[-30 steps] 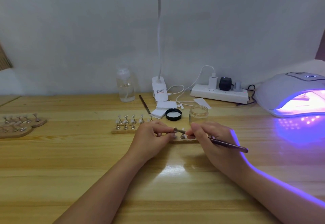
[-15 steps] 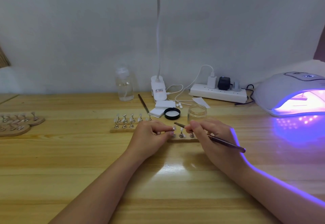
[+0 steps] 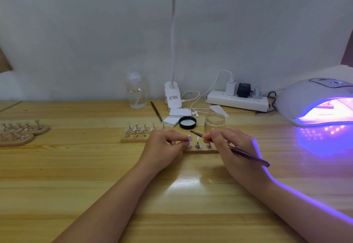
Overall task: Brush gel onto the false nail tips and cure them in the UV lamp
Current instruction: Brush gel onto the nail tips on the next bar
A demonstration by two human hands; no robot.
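A small cork board (image 3: 200, 150) at the table's middle carries metal stands with false nail tips (image 3: 197, 139). My left hand (image 3: 164, 145) pinches the leftmost stand, whose tip (image 3: 189, 138) faces up. My right hand (image 3: 233, 147) holds a dark brush (image 3: 246, 154) like a pen, its bristle end just above and right of that tip. An open clear gel jar (image 3: 214, 123) stands right behind the board, its black lid (image 3: 187, 122) beside it. The UV lamp (image 3: 317, 99) glows violet at the far right.
A second cork board with several tip stands (image 3: 136, 130) lies left of my hands; two round cork holders (image 3: 19, 131) sit at the far left. A bottle (image 3: 136, 91), desk lamp base (image 3: 172, 97), spare brush (image 3: 156, 112), white pads (image 3: 176, 116) and power strip (image 3: 236, 102) line the back.
The brush tip has lifted off the leftmost nail tip and drawn slightly up and back. My left hand keeps its hold on the stand.
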